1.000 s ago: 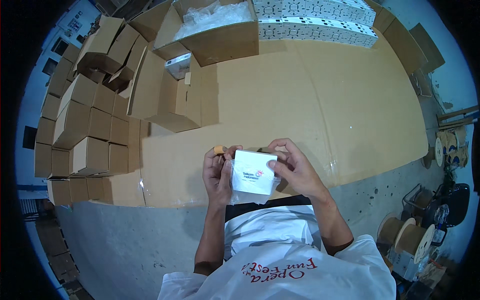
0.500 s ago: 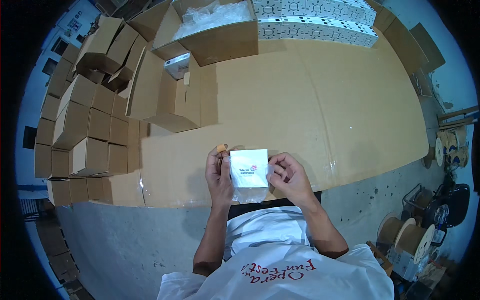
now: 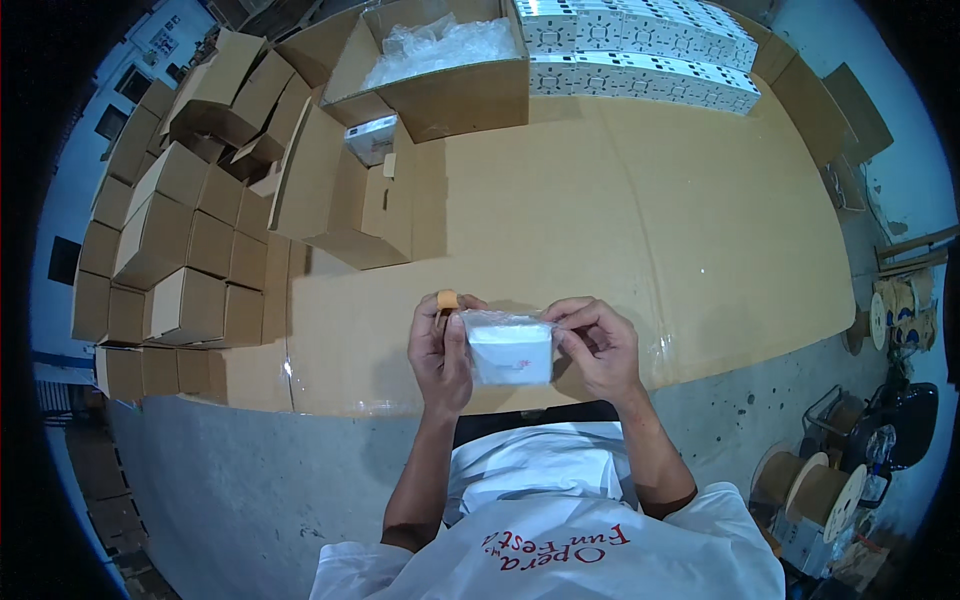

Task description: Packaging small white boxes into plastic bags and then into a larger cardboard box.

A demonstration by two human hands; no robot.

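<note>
Just below the middle of the frame we hold a small white packet in clear plastic wrap (image 3: 510, 350) between both hands. Our left hand (image 3: 442, 352) grips its left edge, thumb lying across the front face and the other fingers curled behind. Our right hand (image 3: 597, 345) pinches the upper right corner, the fingertips (image 3: 560, 318) bent close together on the wrap's top edge. So the packet sits between the two hands, fingers closed on it at both sides, its face turned up toward us. A small orange piece (image 3: 447, 298) shows at the top of the left hand; we cannot tell what it is.

Beneath the hands spreads a cardboard-covered table (image 3: 650, 220). At upper centre stands an open carton with clear bags inside (image 3: 440, 60); to its right, along the top edge, rows of white printed boxes (image 3: 640, 50). Stacked brown cartons (image 3: 170, 220) fill the upper left. Cable spools (image 3: 815, 490) sit at lower right.
</note>
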